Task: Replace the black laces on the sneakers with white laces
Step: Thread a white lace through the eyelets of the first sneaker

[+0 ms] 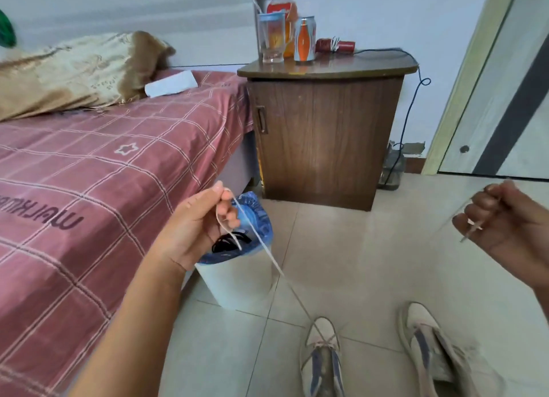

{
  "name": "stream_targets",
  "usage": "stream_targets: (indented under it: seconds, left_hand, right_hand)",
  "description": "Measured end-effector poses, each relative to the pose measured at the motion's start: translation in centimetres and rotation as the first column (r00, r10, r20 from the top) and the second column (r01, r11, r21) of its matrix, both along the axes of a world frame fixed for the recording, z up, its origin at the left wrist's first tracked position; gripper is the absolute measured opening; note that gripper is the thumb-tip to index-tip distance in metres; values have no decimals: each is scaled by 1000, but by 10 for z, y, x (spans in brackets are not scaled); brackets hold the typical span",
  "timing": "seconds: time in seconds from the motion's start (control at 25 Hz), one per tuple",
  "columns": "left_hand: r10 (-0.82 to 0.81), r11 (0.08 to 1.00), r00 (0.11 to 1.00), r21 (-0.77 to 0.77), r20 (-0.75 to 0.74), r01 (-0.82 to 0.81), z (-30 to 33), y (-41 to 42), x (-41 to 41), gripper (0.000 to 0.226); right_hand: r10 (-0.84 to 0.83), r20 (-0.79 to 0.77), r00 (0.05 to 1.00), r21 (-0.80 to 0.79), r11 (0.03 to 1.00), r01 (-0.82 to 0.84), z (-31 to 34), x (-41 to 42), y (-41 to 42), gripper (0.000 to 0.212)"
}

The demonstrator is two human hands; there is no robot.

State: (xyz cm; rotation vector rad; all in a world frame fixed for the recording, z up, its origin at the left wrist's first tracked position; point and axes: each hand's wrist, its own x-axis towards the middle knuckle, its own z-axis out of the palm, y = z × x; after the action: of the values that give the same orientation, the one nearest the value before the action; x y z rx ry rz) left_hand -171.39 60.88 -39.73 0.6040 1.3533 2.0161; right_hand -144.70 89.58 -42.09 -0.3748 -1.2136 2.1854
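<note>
a thin white cotton lace is shown threaded through the lowest eyelets of the left pale canvas sneaker with blue side stripes, which stands on the beige tiled floor near the bottom edge of the view. from the toe end, one strand is drawn taut up and to the left; the other strand, blurred and faint, is taken to run up to the right. the left hand is seen with its thumb and curled fingers pinching the strand near its end, the loose tip hanging below the fingers. the right hand is closed in a fist round the other end, whose stiff tip projects below the knuckles. the two ends are judged to be held high and apart so that both halves can be pulled even before crossing is begun. the second matching sneaker, lying just to the right, appears unlaced. dark cords, probably the removed black laces, are seen inside the small white bin with a blue plastic liner, placed beside the bed with a pink checked sheet. open floor is left to the right and ahead, up to the brown wooden bedside cabinet; leftward movement is limited by the bed edge and bin.
</note>
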Motion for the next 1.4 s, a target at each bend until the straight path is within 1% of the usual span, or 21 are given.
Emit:
stream_targets:
  seconds: [0.04,0.08,0.12,0.28,0.32,0.36,0.4,0.44,0.48,0.52,0.6,0.68,0.72,0.76,0.84,0.92,0.96,1.04,1.12,1.24,1.4]
  left_hand:
    - [14,998,1000,54,-6,-13,9,-2,-4,33]
    - [24,995,1000,95,-7,-23,16,0,-6,33]
    - [39,992,999,123,-4,-38,21,1,-6,33]
    - [87,964,996,249,15,-88,35,5,-5,30]
    - [97,958,995,270,16,-97,35,6,-4,30]
    - [95,956,995,276,9,-94,34,9,0,31]
    - [80,964,997,254,-4,-76,27,14,5,30]
    - [52,979,999,200,-8,-50,14,21,10,29]
    - [23,993,1000,117,10,-24,-6,28,17,27]
    - [1,1000,998,14,60,-2,-30,34,25,25]
    - [3,977,974,-207,228,45,-88,41,43,20]
    - [89,891,928,-446,362,89,-152,37,59,13]
    - [133,831,914,-545,384,109,-182,34,66,10]
    - [170,772,908,-625,384,120,-206,32,73,9]
    - [246,677,914,-732,322,76,-239,30,82,12]
    - [277,628,926,-778,255,26,-251,34,88,6]
    - [263,618,928,-785,264,49,-256,37,92,4]
    - [195,608,921,-779,338,157,-264,41,100,7]
    - [122,624,904,-740,409,251,-273,44,107,12]
    - [96,697,881,-663,463,272,-277,54,108,7]
    - [177,719,878,-668,445,194,-282,71,105,5]
  right_hand:
    - [-49,10,999,30,998,49,11,2,3,38]
    - [-7,-54,999,-57,998,4,22,7,5,32]
    - [-100,-50,994,-29,995,99,30,9,3,30]
    - [-138,-140,980,27,989,143,47,15,0,30]
    - [-154,-115,981,57,985,162,47,16,1,31]
    - [-167,-64,984,123,977,174,46,15,1,32]
    - [-160,6,987,205,966,155,42,13,-2,29]
    - [-140,92,986,264,958,111,34,9,-5,21]
    - [-121,180,976,272,960,69,19,4,-8,15]
    - [-110,261,959,230,972,49,-2,-1,-12,16]
    - [-106,414,904,103,992,69,-54,-9,-17,12]
    - [-134,604,785,67,991,118,-116,-11,-27,8]
    - [-148,690,708,72,988,135,-146,-10,-35,8]
    - [-139,749,648,63,988,138,-172,-9,-45,7]
    - [-67,812,580,-1,993,116,-209,-12,-71,8]
    - [32,833,552,-118,986,120,-228,-19,-95,16]
    - [100,835,541,-198,972,126,-235,-22,-105,18]
    - [258,834,488,-355,928,115,-243,-28,-117,15]
    - [345,834,431,-428,897,111,-246,-33,-117,13]
    - [342,812,472,-460,874,159,-247,-44,-108,16]
    - [299,826,478,-453,856,247,-256,-58,-103,18]
